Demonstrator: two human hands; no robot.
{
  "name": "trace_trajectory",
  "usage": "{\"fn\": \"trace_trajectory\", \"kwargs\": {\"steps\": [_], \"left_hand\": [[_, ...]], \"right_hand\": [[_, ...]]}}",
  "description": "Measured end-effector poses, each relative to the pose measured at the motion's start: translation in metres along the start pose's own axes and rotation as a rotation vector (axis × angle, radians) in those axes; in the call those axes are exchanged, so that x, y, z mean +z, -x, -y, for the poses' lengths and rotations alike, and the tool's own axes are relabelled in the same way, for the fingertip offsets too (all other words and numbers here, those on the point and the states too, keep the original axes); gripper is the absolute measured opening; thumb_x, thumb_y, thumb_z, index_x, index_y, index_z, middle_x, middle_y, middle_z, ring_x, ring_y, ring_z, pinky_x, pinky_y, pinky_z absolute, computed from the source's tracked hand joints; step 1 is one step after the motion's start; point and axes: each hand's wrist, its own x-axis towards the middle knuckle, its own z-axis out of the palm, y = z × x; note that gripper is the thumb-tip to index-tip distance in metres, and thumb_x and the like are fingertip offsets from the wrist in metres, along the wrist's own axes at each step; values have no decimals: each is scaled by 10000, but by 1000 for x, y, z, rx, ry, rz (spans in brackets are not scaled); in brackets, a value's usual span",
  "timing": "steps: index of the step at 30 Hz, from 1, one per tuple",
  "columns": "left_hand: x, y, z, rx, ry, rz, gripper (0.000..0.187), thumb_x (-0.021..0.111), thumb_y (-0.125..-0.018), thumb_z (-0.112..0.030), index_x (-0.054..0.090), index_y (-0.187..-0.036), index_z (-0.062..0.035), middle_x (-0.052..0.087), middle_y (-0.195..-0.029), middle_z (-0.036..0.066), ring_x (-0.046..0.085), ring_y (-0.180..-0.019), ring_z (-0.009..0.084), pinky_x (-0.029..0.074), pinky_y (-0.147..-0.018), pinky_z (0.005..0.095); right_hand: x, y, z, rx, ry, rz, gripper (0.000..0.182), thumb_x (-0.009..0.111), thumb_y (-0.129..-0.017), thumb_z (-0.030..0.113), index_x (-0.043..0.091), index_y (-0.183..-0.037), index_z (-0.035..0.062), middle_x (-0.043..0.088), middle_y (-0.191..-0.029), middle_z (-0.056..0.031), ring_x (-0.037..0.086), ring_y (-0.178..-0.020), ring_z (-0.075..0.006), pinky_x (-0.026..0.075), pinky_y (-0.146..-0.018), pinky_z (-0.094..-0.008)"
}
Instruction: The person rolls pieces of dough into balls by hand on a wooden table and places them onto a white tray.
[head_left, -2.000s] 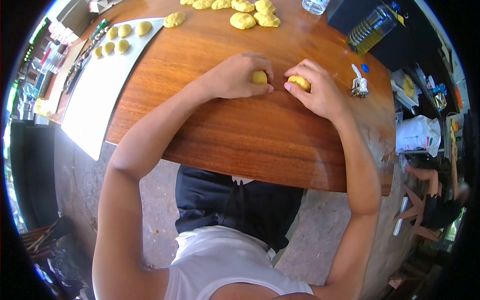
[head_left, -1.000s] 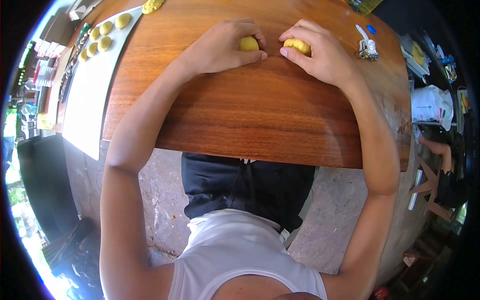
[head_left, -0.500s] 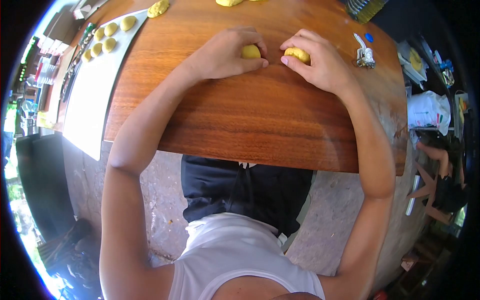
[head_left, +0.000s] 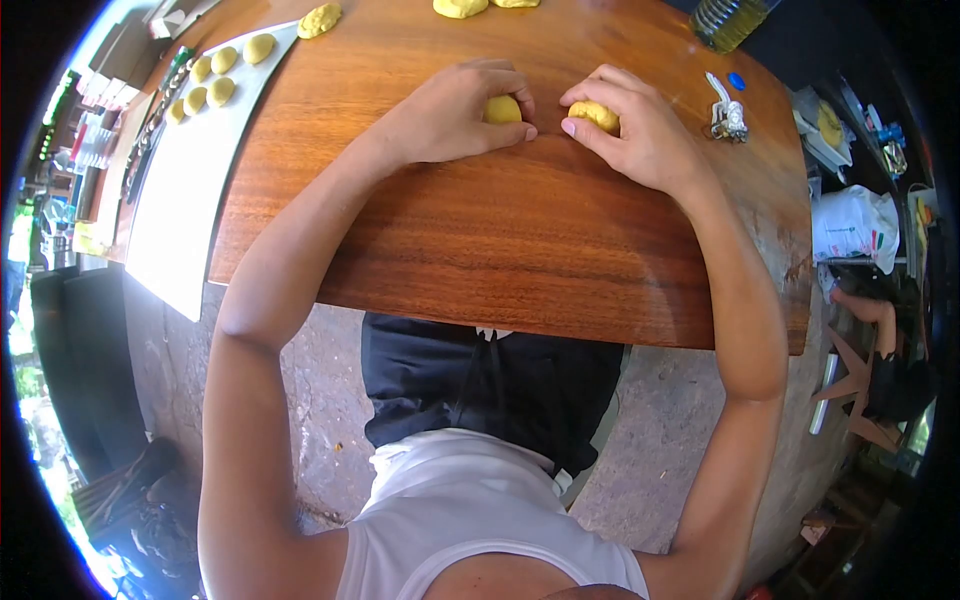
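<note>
My left hand (head_left: 465, 110) is curled around a smooth yellow dough ball (head_left: 502, 110) on the wooden table (head_left: 520, 230). To its right, my right hand (head_left: 635, 120) cups a second yellow dough piece (head_left: 594, 115) with a rougher, creased surface. Thumb and fingers wrap both pieces, and a small gap of table lies between the hands. Several shaped dough balls (head_left: 220, 92) rest in rows on a white tray (head_left: 180, 220) at the left. A larger dough lump (head_left: 319, 20) sits by the tray's far corner, and more dough (head_left: 460, 7) lies at the far edge of view.
A bottle of yellowish liquid (head_left: 728, 25) stands at the far right. Near it are a blue cap (head_left: 737, 80) and a small white-and-metal item (head_left: 729, 115). A white plastic bag (head_left: 856, 226) is beyond the table's right edge. Another person's arm (head_left: 872, 312) shows at far right.
Both hands stay around their dough pieces in nearly the same place. The view has shifted slightly, and the person at the far right has moved a little.
</note>
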Motion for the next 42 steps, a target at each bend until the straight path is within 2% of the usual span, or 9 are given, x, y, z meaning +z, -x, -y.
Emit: {"fn": "trace_trajectory", "kwargs": {"steps": [14, 19, 21, 25, 27, 41, 42], "left_hand": [[0, 0, -1, -3, 2, 13, 250, 797, -906, -236, 710, -1034, -39, 697, -991, 138, 675, -988, 322, 525, -903, 414], [1, 0, 0, 12, 22, -23, 251, 803, -887, -256, 741, -979, -30, 710, -992, 145, 672, -946, 350, 530, -876, 435], [2, 0, 1, 10, 22, -23, 250, 803, -885, -254, 742, -978, -30, 711, -990, 146, 672, -947, 351, 530, -874, 435], [1, 0, 2, 15, -4, 3, 247, 796, -907, -233, 713, -1029, -35, 703, -1005, 136, 678, -993, 326, 527, -911, 416], [0, 0, 2, 13, -10, 4, 247, 796, -907, -232, 713, -1026, -32, 706, -1002, 137, 679, -989, 326, 528, -909, 413], [3, 1, 4, 34, -4, -13, 222, 796, -919, -192, 713, -1039, -25, 720, -993, 117, 687, -957, 270, 532, -899, 370], [3, 1, 3, -11, 9, 5, 225, 796, -920, -194, 711, -1042, -25, 719, -997, 116, 686, -961, 268, 531, -903, 369]], "right_hand": [[0, 0, -1, -9, 3, -2, 235, 759, -944, 236, 720, -1055, 32, 669, -1020, -147, 663, -959, -354, 534, -847, -440], [1, 1, -1, -6, 13, -5, 234, 761, -942, 231, 718, -1052, 30, 668, -1023, -147, 661, -957, -356, 533, -850, -439], [0, 1, -3, -34, 46, 6, 245, 756, -965, 218, 724, -1122, 32, 661, -1034, -93, 657, -925, -268, 531, -784, -371], [0, 1, -3, -41, 39, 8, 245, 756, -966, 216, 722, -1119, 29, 662, -1034, -96, 658, -933, -273, 531, -791, -370], [1, 0, -2, -42, 5, -13, 228, 762, -941, 225, 717, -1058, 35, 668, -1022, -144, 661, -955, -354, 532, -846, -436], [-1, 0, -4, -26, 10, 10, 242, 753, -956, 241, 720, -1083, 37, 670, -1011, -135, 667, -911, -326, 534, -799, -416], [-1, 0, -4, -33, 7, 17, 245, 752, -961, 228, 712, -1098, 29, 656, -1001, -120, 651, -905, -308, 520, -805, -398]]}}
